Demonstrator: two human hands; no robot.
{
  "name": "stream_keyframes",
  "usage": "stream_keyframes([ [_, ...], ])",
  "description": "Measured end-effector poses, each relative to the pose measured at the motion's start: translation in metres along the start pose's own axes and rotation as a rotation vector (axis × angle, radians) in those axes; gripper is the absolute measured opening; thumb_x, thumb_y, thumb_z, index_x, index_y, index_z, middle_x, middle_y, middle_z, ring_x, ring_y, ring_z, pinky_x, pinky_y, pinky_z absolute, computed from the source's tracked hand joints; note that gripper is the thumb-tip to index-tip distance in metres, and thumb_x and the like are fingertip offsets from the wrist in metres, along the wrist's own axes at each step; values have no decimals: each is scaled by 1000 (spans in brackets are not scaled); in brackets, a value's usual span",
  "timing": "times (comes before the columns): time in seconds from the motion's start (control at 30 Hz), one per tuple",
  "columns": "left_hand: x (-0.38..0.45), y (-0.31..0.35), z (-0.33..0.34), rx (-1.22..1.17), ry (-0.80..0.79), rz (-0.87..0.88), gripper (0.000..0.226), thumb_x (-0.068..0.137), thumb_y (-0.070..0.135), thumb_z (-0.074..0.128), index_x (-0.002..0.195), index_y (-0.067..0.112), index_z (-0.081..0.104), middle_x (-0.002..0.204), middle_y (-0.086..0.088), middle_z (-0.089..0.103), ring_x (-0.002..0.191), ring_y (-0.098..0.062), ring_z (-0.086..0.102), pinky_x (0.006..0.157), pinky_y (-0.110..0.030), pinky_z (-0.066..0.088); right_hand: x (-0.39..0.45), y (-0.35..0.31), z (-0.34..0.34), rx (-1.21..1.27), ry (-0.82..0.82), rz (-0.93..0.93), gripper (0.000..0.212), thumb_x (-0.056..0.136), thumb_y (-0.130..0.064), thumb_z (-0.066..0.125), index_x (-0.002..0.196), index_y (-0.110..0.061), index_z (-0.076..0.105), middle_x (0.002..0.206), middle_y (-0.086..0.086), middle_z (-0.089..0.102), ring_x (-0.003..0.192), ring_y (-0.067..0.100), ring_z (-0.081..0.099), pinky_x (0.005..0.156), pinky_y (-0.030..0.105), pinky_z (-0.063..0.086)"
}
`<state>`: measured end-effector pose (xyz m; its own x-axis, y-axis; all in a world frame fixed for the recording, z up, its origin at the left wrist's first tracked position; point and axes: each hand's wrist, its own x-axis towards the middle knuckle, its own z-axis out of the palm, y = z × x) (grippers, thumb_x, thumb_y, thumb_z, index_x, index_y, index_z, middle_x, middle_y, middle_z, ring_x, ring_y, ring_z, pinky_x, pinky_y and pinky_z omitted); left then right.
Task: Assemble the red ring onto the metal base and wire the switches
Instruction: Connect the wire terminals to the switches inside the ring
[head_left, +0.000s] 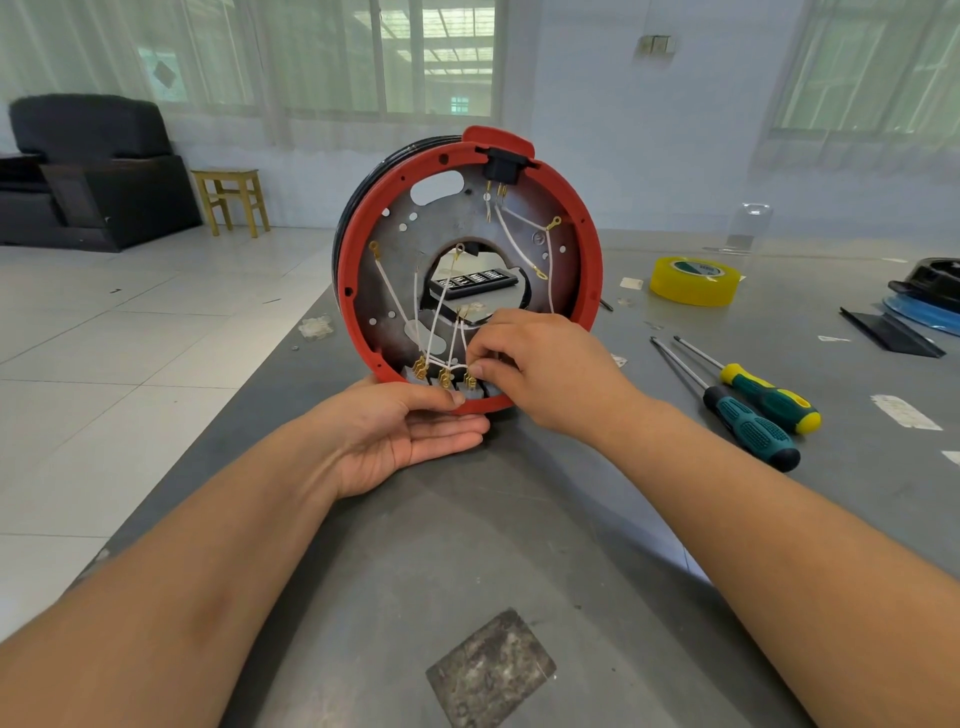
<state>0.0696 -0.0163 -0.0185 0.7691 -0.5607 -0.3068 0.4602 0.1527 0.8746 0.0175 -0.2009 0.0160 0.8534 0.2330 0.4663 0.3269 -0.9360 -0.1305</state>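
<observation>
Red ring (589, 249) upright, both hands at its bottom.

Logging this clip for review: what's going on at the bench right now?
A person is wiring a round assembly stood on edge on the grey table. The red ring already sits around the metal base. The left hand steadies the ring's bottom edge, thumb on the rim. The right hand pinches a white wire near the brass terminals of the switches. Several ring-tipped leads hang loose. Two screwdrivers and yellow tape lie unused nearby.
</observation>
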Motion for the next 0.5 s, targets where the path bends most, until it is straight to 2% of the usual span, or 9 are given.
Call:
stream_keyframes([
  [0.3, -1, -2, -2, 7, -12, 47, 45, 88, -10, 69, 132, -9, 58, 107, -35, 74, 96, -43, 78, 66, -41, 65, 0, 2, -1, 7, -28, -12, 12, 99, -26, 63, 103, -20, 73, 105, -7, 64, 100, 17, 61, 87, 41, 51],
  [0.37, 0, -2, -1, -5, 3, 73, 55, 87, -10, 71, 137, 0, 52, 107, -35, 74, 95, -44, 78, 67, -44, 66, 0, 7, -2, 72, -34, 18, 11, 98, -21, 66, 104, -17, 74, 99, -8, 62, 96, 15, 61, 88, 27, 48],
  [0.43, 1, -1, -2, -39, 25, 90, 59, 86, -8, 74, 133, 14, 46, 106, -35, 74, 94, -45, 78, 67, -46, 65, 0, 10, -4, 161, -25, 70, 14, 97, -13, 65, 108, -15, 74, 94, -10, 62, 87, 8, 58, 80, 9, 42],
  [0.5, 2, -1, -2, -58, 30, 93, 57, 86, -7, 74, 124, 22, 43, 106, -35, 74, 94, -45, 78, 67, -46, 65, -1, 14, -7, 256, -25, 138, 20, 97, -8, 63, 112, -17, 73, 94, -9, 68, 82, 4, 61, 76, 7, 45],
])
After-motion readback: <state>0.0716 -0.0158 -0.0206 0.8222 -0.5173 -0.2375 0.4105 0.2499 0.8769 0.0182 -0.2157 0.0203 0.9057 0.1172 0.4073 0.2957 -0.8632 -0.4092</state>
